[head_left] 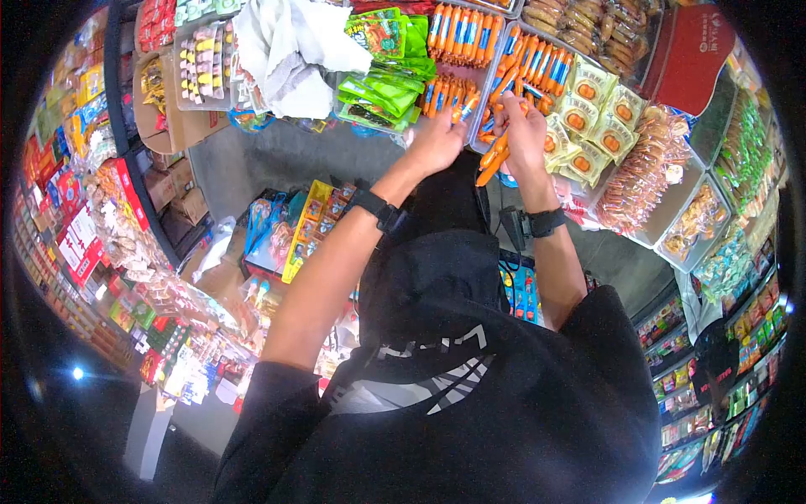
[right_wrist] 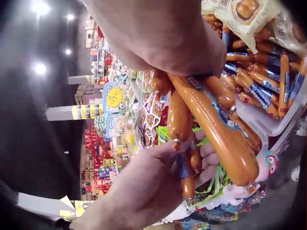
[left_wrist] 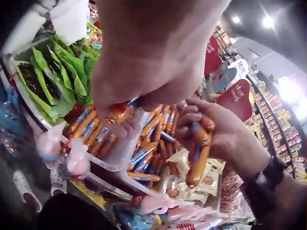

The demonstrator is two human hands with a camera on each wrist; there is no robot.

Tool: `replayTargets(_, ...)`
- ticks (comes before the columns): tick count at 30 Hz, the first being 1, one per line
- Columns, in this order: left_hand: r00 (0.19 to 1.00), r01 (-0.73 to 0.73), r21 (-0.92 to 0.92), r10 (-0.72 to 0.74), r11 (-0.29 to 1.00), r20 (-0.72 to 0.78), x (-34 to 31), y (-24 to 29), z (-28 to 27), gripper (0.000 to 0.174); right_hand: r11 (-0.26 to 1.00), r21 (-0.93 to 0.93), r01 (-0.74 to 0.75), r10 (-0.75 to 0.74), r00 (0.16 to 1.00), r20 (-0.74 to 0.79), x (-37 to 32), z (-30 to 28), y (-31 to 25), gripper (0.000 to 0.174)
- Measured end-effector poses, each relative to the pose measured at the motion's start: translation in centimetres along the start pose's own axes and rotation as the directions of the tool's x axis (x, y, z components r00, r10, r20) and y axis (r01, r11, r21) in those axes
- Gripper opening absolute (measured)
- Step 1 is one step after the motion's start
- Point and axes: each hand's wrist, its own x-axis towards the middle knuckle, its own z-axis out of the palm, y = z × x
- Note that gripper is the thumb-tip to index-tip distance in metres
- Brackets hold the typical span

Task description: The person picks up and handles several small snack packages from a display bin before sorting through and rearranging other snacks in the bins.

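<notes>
Orange-wrapped sausages with blue labels fill clear bins; one pile [head_left: 550, 71] lies beyond the right hand [head_left: 526, 139]. That hand grips several sausages [head_left: 494, 161], their ends pointing down toward the body; a large one [right_wrist: 216, 129] shows in the right wrist view. Just beside it, the left hand [head_left: 437, 144] pinches a sausage [head_left: 467, 106] above the neighbouring bin of sausages [head_left: 449, 94]. The right wrist view shows the left hand [right_wrist: 144, 184] with its fingers around sausages [right_wrist: 182, 167]. In the left wrist view its fingertips are partly hidden by the hand itself.
Green packets [head_left: 382, 88] and a white cloth [head_left: 298, 55] lie left of the sausages. Cream packets [head_left: 592, 113] and bagged snacks [head_left: 638, 172] are on the right. A clear bin wall [left_wrist: 125, 153] divides the sausages. Pink-topped bottles [left_wrist: 78, 160] hang along the front edge.
</notes>
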Motion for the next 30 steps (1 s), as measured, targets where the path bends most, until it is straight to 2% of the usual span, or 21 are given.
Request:
replayTargets(1,0.998,-0.014,0.032,0.017,0.999,-0.068,1.0,-0.9,-0.2,0.022,0.996,0.074,-0.051,0.050,0.999,0.021,0.3,0.1,-0.2,0.024)
replayTargets(3,0.987,0.019,0.108,-0.002,0.994,-0.160,1.5,-1.1,-0.8,0.023,0.993,0.088,-0.077,0.076,0.997,0.016,0.5,-0.1,-0.3,0.022)
replayTargets(4,0.988,0.026,0.105,-0.009,0.994,-0.154,2.1,-1.6,-0.6,0.023,0.990,0.126,-0.062,0.059,0.998,0.022,0.7,-0.2,-0.2,0.022)
replayTargets(6,0.963,0.022,0.304,0.061,0.952,-0.261,3.3,-1.9,-0.5,0.026,0.990,0.137,-0.041,0.041,0.999,0.000,0.7,-0.5,0.1,0.019)
replayTargets(7,0.966,0.027,0.304,0.054,0.952,-0.252,3.8,-2.1,-0.3,0.026,0.989,0.137,-0.048,0.050,0.999,-0.008,0.6,-0.7,0.2,0.019)
replayTargets(9,0.978,0.135,0.374,-0.063,0.918,-0.199,5.1,-2.7,0.4,0.030,0.994,0.109,-0.010,0.016,0.998,-0.053,0.4,-1.4,0.6,0.016)
replayTargets(10,0.980,0.134,0.372,-0.067,0.918,-0.188,5.5,-3.4,0.7,0.030,0.995,0.097,-0.003,0.010,0.997,-0.079,0.3,-1.9,0.9,0.016)
replayTargets(12,0.986,0.090,0.586,0.011,0.806,-0.168,5.8,-4.8,1.4,0.030,0.996,0.089,0.013,-0.003,0.995,-0.104,0.1,-2.9,1.2,0.016)
replayTargets(13,0.987,0.091,0.580,0.004,0.810,-0.161,5.4,-4.2,1.2,0.030,0.996,0.085,0.029,-0.019,0.993,-0.119,0.0,-3.3,1.2,0.016)
replayTargets(15,0.988,0.142,0.626,-0.148,0.767,-0.043,5.1,-3.4,0.8,0.028,0.994,0.107,0.033,-0.018,0.990,-0.137,0.0,-3.9,1.2,0.017)
replayTargets(17,0.989,0.145,0.646,-0.129,0.750,-0.072,5.3,-3.7,1.1,0.027,0.996,0.068,0.061,-0.048,0.983,-0.178,0.0,-4.4,1.2,0.017)
replayTargets(23,0.997,0.068,0.634,-0.031,0.770,-0.070,5.4,-4.5,0.6,0.032,0.991,0.102,0.085,-0.069,0.986,-0.149,0.5,-4.4,0.8,0.016)
replayTargets(25,0.979,0.109,0.608,0.020,0.787,-0.202,5.3,-4.2,0.8,0.032,0.992,0.104,0.076,-0.061,0.987,-0.148,0.8,-4.2,1.0,0.016)
replayTargets(30,0.958,0.117,0.520,0.041,0.846,-0.283,5.4,-4.1,0.7,0.028,0.993,0.105,0.047,-0.034,0.992,-0.122,1.2,-3.5,1.0,0.016)
